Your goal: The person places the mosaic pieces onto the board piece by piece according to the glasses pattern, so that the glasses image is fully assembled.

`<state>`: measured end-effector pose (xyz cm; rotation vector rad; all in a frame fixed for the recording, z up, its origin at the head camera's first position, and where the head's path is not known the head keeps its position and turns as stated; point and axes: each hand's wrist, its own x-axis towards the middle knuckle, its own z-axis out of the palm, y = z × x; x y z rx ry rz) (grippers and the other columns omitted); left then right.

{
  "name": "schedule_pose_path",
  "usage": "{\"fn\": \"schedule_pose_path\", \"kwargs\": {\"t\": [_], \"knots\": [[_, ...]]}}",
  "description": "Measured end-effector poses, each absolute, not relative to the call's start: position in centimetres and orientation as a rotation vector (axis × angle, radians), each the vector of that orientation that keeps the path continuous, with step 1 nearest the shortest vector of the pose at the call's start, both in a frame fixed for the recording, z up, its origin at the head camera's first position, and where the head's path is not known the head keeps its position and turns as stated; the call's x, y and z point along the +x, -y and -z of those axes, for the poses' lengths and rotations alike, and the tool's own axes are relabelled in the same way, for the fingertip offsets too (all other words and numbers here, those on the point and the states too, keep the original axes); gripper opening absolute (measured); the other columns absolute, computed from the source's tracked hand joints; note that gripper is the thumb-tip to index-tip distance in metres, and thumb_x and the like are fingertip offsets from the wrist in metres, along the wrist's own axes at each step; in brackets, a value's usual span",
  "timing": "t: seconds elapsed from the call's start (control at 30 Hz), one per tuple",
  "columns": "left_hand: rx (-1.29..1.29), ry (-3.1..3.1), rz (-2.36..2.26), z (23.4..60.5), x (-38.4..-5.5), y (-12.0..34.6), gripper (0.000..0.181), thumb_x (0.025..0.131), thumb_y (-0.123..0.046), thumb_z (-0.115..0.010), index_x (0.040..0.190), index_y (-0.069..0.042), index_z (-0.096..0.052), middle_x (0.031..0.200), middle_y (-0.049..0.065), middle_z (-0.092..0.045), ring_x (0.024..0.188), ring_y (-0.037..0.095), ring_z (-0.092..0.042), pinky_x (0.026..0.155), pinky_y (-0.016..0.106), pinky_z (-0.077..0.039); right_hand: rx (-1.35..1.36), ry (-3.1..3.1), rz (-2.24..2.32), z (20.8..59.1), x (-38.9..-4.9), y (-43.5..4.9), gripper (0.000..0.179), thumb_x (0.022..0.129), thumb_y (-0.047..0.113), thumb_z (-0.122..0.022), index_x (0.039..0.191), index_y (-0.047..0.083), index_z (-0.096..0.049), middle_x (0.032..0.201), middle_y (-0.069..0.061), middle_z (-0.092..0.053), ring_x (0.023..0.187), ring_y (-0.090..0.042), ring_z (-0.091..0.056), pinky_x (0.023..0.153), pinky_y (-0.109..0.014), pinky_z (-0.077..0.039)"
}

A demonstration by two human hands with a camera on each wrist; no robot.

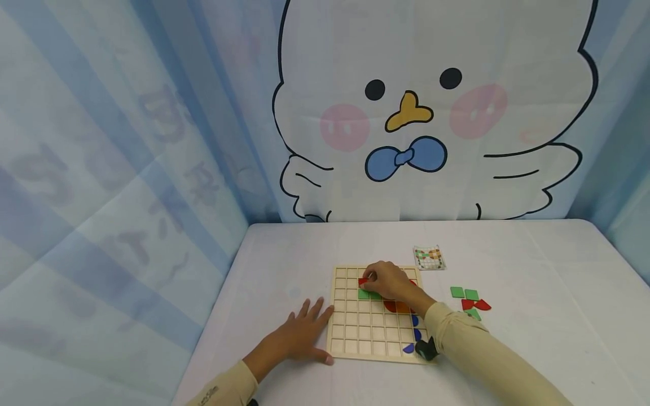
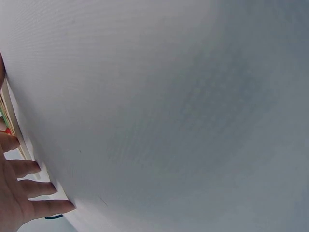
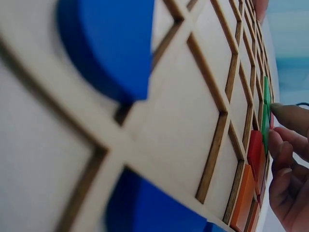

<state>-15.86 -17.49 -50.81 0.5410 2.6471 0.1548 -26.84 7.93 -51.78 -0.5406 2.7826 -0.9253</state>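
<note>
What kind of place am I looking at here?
Probably a curtained-off play or activity corner, though the wider room is out of view. A cartoon-printed cloth backdrop hangs behind a white table, which holds a wooden grid board and loose coloured pieces.

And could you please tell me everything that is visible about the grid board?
The grid board looks like pale wood; raised strips with darker sides divide it into many cells. It lies flat on the white table. Green pieces, red pieces, orange pieces and blue pieces sit on it; many cells are bare. The left hand seems to touch its left edge. The right hand and right sleeve hide parts of it.
</note>
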Motion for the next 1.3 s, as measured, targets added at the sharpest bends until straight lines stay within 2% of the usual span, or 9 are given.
{"fn": "schedule_pose_path", "kwargs": {"t": [0.7, 1.07, 1.3], "knots": [[0.533, -2.647, -0.13, 50.8, -16.0, 17.3, 0.113, 0.071, -0.074, -0.072, 0.161, -0.024, -0.024, 0.168, 0.013, -0.018, 0.152, 0.045, -0.019, 0.111, 0.067, -0.034, -0.552, -2.792, 0.912, 51.4, -26.9, -7.6, 0.012, 0.087, 0.027, -0.078, 0.094, 0.018, -0.076, 0.083, 0.005, -0.07, 0.069, -0.009, -0.06, 0.061, -0.03, -0.047], [0.537, -2.641, -0.134, 50.9, -16.0, 17.4, 0.114, 0.071, -0.075, -0.071, 0.161, -0.024, -0.024, 0.168, 0.013, -0.017, 0.152, 0.046, -0.018, 0.11, 0.068, -0.034, -0.705, -2.634, 1.029, 51.3, -27.0, -9.0, 0.021, 0.092, 0.027, -0.073, 0.108, 0.013, -0.072, 0.094, 0.004, -0.068, 0.082, -0.01, -0.061, 0.074, -0.033, -0.052], [0.537, -2.65, -0.141, 51.1, -16.0, 17.5, 0.114, 0.071, -0.075, -0.072, 0.161, -0.025, -0.024, 0.168, 0.012, -0.017, 0.153, 0.045, -0.019, 0.111, 0.068, -0.034, -0.848, -2.562, 1.077, 51.3, -27.4, -12.2, 0.019, 0.098, 0.024, -0.066, 0.111, 0.012, -0.071, 0.095, 0.004, -0.067, 0.08, -0.01, -0.058, 0.073, -0.027, -0.051]]}}
